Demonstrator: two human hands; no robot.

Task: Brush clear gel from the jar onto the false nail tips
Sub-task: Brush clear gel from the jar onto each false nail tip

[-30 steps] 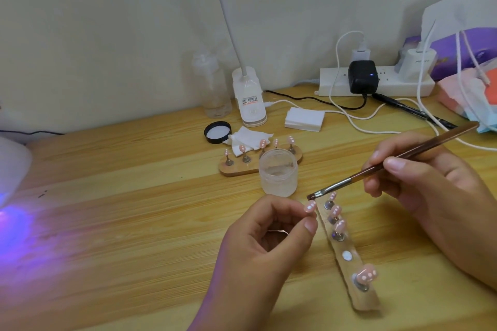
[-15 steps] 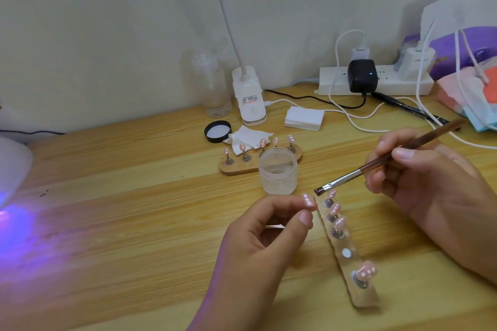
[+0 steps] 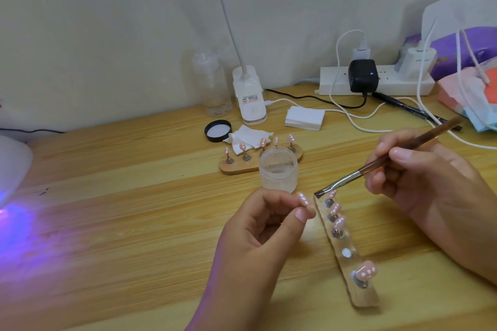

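My left hand (image 3: 258, 234) pinches a small pink nail tip with white dots (image 3: 304, 199) between thumb and forefinger, lifted off its stand. My right hand (image 3: 425, 183) grips a brown-handled brush (image 3: 387, 161); its bristle end hovers just right of the held tip, above the far end of the near wooden holder (image 3: 347, 252). That holder carries three more pink tips and one bare magnet spot. The open frosted gel jar (image 3: 278, 169) stands just beyond my left hand. A second wooden holder (image 3: 236, 165) with several dotted tips sits behind the jar.
The jar's black lid (image 3: 217, 130) and a crumpled wipe (image 3: 247, 138) lie behind the far holder. A clear bottle (image 3: 212, 86), lamp base (image 3: 250, 99), pad stack (image 3: 304, 117), power strip (image 3: 376, 83) with cables line the back. A UV lamp (image 3: 12, 166) glows at left.
The brush tip has drifted right and slightly up, away from the held nail tip. My left hand keeps pinching the tip and has barely moved.
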